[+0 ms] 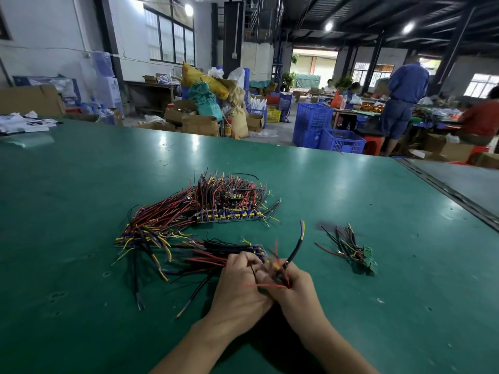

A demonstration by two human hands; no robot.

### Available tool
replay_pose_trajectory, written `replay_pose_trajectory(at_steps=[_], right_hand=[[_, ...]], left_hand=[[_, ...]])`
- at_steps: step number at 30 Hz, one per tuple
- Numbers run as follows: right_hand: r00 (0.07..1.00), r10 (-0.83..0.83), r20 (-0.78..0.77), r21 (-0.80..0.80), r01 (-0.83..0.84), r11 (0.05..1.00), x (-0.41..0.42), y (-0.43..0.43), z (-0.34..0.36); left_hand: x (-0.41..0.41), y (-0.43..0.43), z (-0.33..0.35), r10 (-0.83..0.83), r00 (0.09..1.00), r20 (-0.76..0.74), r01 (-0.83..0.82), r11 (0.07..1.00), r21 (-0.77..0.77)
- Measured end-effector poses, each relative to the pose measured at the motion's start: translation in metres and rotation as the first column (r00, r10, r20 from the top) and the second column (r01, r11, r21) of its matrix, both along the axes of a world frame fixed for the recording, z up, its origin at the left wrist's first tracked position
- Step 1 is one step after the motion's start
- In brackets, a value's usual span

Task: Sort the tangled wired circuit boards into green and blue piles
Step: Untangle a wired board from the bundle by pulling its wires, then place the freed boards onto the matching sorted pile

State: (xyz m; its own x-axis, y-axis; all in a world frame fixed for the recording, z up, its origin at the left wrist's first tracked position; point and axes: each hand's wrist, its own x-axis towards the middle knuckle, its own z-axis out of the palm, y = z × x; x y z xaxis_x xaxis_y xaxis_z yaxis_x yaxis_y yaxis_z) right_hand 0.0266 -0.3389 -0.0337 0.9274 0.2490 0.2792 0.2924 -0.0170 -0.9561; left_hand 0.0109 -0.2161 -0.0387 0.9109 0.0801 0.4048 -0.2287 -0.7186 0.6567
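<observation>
A person's two bare hands meet low in the middle of the view, over a green table (pixel 81 238). The left hand (pixel 237 287) and the right hand (pixel 294 290) touch at the heels, and both have their fingers curled in. Between the fingertips they pinch one small wired board (pixel 274 269). It is blurred, and its colour cannot be told. Thin red wires stick out of the right hand's grip toward the left hand. One thicker black lead (pixel 295 247) rises up and away from the right hand, ending in blue and yellow tips.

Just beyond the left hand and spreading out to its left lies the tangled heap (pixel 194 220) of wired boards, a wide mass of red, black, yellow and purple wires. Its nearest strands reach the left hand's fingers. Rows of boards with yellow parts show along the heap's far edge and at its left end.

Beyond the right hand and off to its right, apart from the heap, lies a small pile (pixel 353 252) of green boards with short dark and red wires.

Far past both hands, beyond the table's edge, stand blue plastic crates (pixel 324 130). A person in blue clothing (pixel 402 98) stands at another bench, facing away.
</observation>
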Motion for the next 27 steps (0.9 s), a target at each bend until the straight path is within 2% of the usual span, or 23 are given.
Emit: replay_pose_trajectory(at_steps=[3, 6, 8, 10, 13, 15, 17, 19, 21, 23, 25, 27], right_hand=[[0.998, -0.064, 0.005, -0.007, 0.064, 0.998, 0.006, -0.003, 0.002], [0.970, -0.242, 0.032, -0.038, 0.243, 0.969, 0.019, -0.014, 0.007], [0.958, -0.282, -0.043, -0.056, 0.280, 0.958, 0.032, -0.023, 0.013], [0.943, -0.313, -0.116, -0.174, 0.291, 0.941, 0.048, -0.034, 0.019], [0.927, -0.364, -0.087, -0.540, 0.263, 0.800, 0.077, -0.053, 0.035], [0.917, -0.394, -0.054, -0.736, 0.230, 0.636, 0.096, -0.062, 0.051], [0.909, -0.417, -0.025, -0.851, 0.200, 0.486, 0.116, -0.071, 0.066], [0.913, -0.409, -0.020, -0.902, 0.160, 0.401, 0.130, -0.078, 0.076], [0.914, -0.405, -0.029, -0.915, 0.139, 0.378, 0.140, -0.083, 0.081], [0.914, -0.407, 0.001, -0.938, 0.141, 0.315, 0.143, -0.087, 0.080], [0.903, -0.425, 0.060, -0.954, 0.177, 0.242, 0.137, -0.087, 0.074], [0.879, -0.460, 0.124, -0.945, 0.246, 0.217, 0.124, -0.083, 0.061]], left_hand=[[-0.003, 0.000, 0.003, -0.023, 0.996, 0.081, 0.025, 0.999, -0.028], [-0.003, 0.000, 0.002, -0.039, 0.997, 0.072, 0.041, 0.999, -0.020], [-0.004, -0.001, 0.001, -0.053, 0.996, 0.068, 0.056, 0.997, -0.043], [-0.005, -0.001, 0.002, -0.057, 0.997, 0.046, 0.060, 0.996, -0.066], [-0.005, -0.002, 0.002, -0.050, 0.999, 0.002, 0.050, 0.994, -0.094], [-0.005, -0.001, 0.000, -0.059, 0.998, -0.016, 0.057, 0.993, -0.102], [-0.005, -0.002, 0.000, -0.073, 0.997, -0.037, 0.068, 0.992, -0.108], [-0.005, -0.001, -0.001, -0.075, 0.995, -0.058, 0.068, 0.992, -0.110], [-0.004, -0.001, -0.002, -0.073, 0.995, -0.064, 0.065, 0.991, -0.114], [-0.004, -0.001, -0.002, -0.083, 0.994, -0.068, 0.074, 0.990, -0.124], [-0.004, -0.002, -0.003, -0.093, 0.993, -0.077, 0.083, 0.989, -0.126], [-0.003, -0.002, -0.003, -0.095, 0.992, -0.083, 0.085, 0.989, -0.121]])
